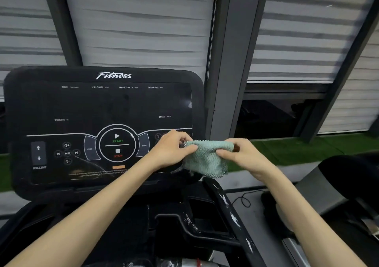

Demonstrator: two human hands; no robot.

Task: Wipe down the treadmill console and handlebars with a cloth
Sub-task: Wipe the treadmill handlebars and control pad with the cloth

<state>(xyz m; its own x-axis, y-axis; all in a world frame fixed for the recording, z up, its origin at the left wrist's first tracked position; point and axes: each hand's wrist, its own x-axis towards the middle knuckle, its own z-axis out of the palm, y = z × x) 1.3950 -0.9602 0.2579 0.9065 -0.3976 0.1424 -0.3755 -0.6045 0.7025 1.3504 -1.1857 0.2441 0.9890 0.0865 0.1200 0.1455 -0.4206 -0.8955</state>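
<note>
Evidently the cloth (207,158) is being folded or bunched into a pad before wiping, which would explain why both hands hold it up in the air, just in front of the lower right corner of the console (106,127). The left hand (172,150) pinches its upper left edge with thumb and curled fingers (189,148); the right hand (242,154) grips the upper right edge likewise. The cloth hangs between them, its lower half drooping free above the right handlebar (225,205).
</note>
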